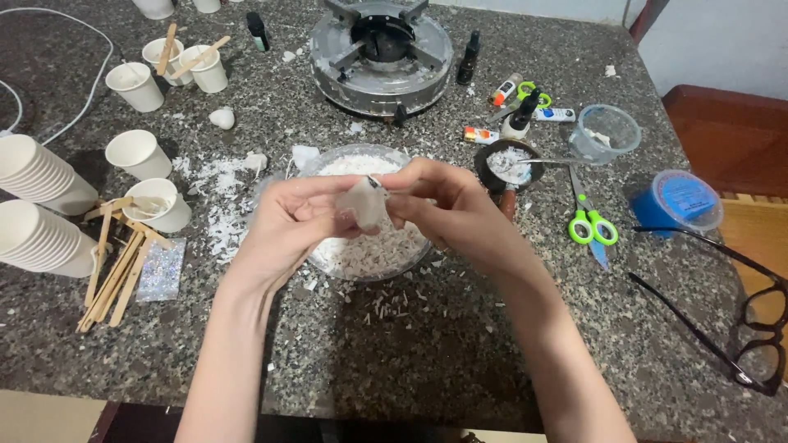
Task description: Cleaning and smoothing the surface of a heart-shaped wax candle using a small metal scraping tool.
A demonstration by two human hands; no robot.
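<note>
My left hand [283, 226] and my right hand [455, 209] meet over a clear glass bowl [328, 160] filled with white wax flakes. Both hands grip a pale whitish wax chunk [364, 203] between fingers and thumbs. A small dark bit shows at the top of the chunk, near my right fingertips; what it is cannot be made out. White flakes lie scattered on the speckled stone table [394, 353] in front of the bowl and to its left.
A gas burner [380, 53] stands at the back. White paper cups [138, 152], stacked cups [37, 238] and wooden sticks [111, 275] sit left. Green-handled scissors [591, 223], a small dark bowl [507, 164], a clear cup [606, 131], a blue-lidded tub [677, 199] and black glasses [751, 328] are right.
</note>
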